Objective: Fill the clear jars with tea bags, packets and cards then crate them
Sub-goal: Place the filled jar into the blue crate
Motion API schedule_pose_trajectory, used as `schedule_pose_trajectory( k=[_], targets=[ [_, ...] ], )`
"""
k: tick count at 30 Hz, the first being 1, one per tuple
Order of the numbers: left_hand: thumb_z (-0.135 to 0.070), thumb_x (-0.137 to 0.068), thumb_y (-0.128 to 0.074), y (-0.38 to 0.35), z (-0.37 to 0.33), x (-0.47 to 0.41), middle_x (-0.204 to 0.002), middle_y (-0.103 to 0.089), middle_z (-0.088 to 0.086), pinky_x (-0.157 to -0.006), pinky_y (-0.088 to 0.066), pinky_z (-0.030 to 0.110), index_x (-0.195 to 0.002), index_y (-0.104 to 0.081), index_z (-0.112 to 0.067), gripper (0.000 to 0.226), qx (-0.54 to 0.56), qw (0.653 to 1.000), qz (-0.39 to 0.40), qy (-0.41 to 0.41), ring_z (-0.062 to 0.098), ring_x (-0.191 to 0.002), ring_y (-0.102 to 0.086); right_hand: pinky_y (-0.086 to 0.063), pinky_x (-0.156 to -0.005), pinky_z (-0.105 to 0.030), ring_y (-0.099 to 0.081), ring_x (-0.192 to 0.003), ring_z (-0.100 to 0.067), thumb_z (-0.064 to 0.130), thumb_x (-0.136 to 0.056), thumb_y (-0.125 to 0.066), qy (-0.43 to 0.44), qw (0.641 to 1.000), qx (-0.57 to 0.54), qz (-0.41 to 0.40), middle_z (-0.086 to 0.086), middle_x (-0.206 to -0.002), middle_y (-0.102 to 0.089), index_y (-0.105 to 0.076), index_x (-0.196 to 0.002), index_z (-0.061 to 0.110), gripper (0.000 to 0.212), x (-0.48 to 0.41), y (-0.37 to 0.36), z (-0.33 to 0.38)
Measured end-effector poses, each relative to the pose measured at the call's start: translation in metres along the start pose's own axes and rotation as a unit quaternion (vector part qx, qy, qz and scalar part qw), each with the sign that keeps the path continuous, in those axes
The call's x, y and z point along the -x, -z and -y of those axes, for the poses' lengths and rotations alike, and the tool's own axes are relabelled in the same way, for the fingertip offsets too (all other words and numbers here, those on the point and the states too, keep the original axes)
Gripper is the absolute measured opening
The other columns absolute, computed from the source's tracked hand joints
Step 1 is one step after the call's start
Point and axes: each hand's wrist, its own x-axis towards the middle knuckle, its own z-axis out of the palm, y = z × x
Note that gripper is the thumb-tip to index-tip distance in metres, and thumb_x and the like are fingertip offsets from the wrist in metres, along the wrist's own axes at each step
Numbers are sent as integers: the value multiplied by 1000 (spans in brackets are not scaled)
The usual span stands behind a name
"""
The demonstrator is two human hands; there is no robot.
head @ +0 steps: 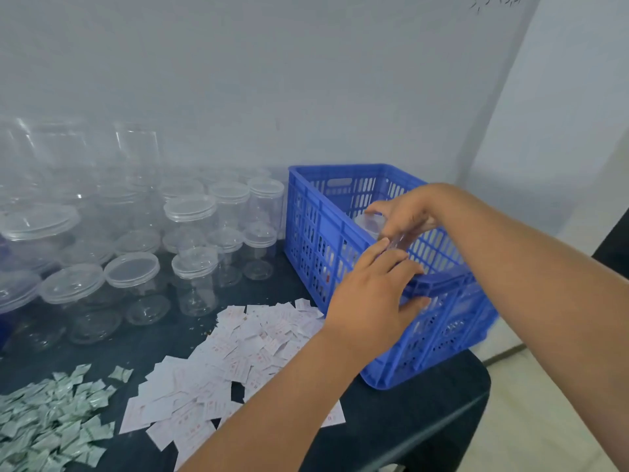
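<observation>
We see a dark bench (408, 420) that carries everything. At its right end stands the blue crate (313, 233), a slotted open box, and the task's thing of the moment is above it. A crowd of lidded clear jars (190, 212) fills the back left. They look empty, though the far ones are too blurred to tell. A loose spread of white cards (238, 352) with red print lies in front of them, and a heap of small silver-green packets (44, 420) sits at the near left corner.

The held jar (372, 224) hangs over the crate's opening, tipped on its side with its lid pointing left. We cannot make out what is in it. The right grip (405, 212) is curled round its body from above. The left grip (371, 298) is flat, with its fingers nearly straight. The fingertips seem to touch the jar's lower end, and the thumb lies near the crate's rim.

We judge the jar to be light, thin-walled plastic. It is smooth enough to slide in the grip and will dent if squeezed hard. We would take it round the middle of the body or under the base, not by the lid, and set it down upright.
</observation>
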Motion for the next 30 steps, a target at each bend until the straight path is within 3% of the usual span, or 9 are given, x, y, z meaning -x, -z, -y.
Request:
schedule_pose_trajectory(
  k=[3, 7, 11, 14, 18, 21, 24, 26, 30],
  targets=[
    [-35, -99, -71, 2, -2, 2, -136, -60, 3, -129, -23, 37, -128, -66, -13, 37, 12, 1000, 10, 2, 26, -147, -43, -65, -86, -41, -71, -119, -28, 1, -89, -82, 12, 1000, 24, 5, -14, -139, -66, -22, -165, 44, 107, 6, -5, 0],
    [-44, -100, -67, 13, -10, 11, -169, -31, -4, -125, -12, 20, -152, -51, -21, 59, 49, 997, 31, 47, 9, -161, -7, -47, -118, -45, -39, -155, -28, 24, -91, -87, 1, 992, 122, -43, -6, -176, -23, -8, -169, 46, 113, 26, -7, 7],
    [-48, -99, -65, 41, -13, 39, -155, -48, -14, -110, -33, 17, -141, -59, -30, 46, 24, 997, -12, 72, 5, -142, -43, -35, -125, -47, -40, -154, -29, 47, -90, -84, 91, 944, 193, -252, -10, -173, -31, -16, -170, 30, 106, 69, 0, 22],
    [-53, -100, -58, 73, -2, 74, -103, -68, -19, -80, -52, 21, -117, -65, -38, 24, -1, 990, 8, 141, 1, -93, -62, -47, -107, -34, -63, -129, -13, 51, -91, -80, 292, 870, 27, -397, 3, -146, -61, -50, -151, 37, 68, 106, -40, 49],
    [-66, -99, -39, 116, 26, 140, -56, -55, -7, -50, -32, 22, -91, -69, -29, 49, -93, 961, 31, 257, 13, -60, -54, -53, -76, -16, -72, -89, -3, 54, -96, -65, 463, 791, -173, -361, 17, -98, -75, -72, -104, 46, 13, 136, -155, 81],
    [-70, -99, -38, 151, 48, 200, -58, -56, -6, -48, -31, 24, -84, -66, -29, 52, -106, 922, 20, 372, 14, -58, -53, -41, -56, -15, -53, -59, -6, 53, -100, -58, 457, 812, -226, -283, 5, -66, -60, -64, -76, 23, 39, 120, -266, 85],
    [-63, -99, -50, 185, 66, 250, -66, -63, -19, -55, -42, 27, -85, -65, -35, 35, -137, 876, 16, 462, 5, -61, -58, -32, -53, -24, -37, -55, -8, 54, -101, -55, 373, 874, -227, -212, 6, -56, -38, -42, -66, 17, 53, 89, -373, 79],
    [-60, -97, -55, 209, 78, 271, -71, -66, -25, -64, -52, 27, -87, -68, -38, 27, -157, 853, 13, 498, -2, -67, -61, -35, -55, -31, -37, -55, -13, 49, -104, -55, 361, 900, -128, -208, 1, -56, -39, -41, -63, 17, 54, 69, -428, 70],
    [-62, -94, -61, 256, 117, 259, -96, -66, -25, -75, -54, 28, -106, -66, -45, 22, -162, 840, -51, 516, -5, -82, -63, -32, -43, -27, -24, -50, -10, 29, -96, -75, 454, 848, 37, -270, 9, -56, -22, -29, -60, 23, 59, 59, -458, 65]
  ],
)
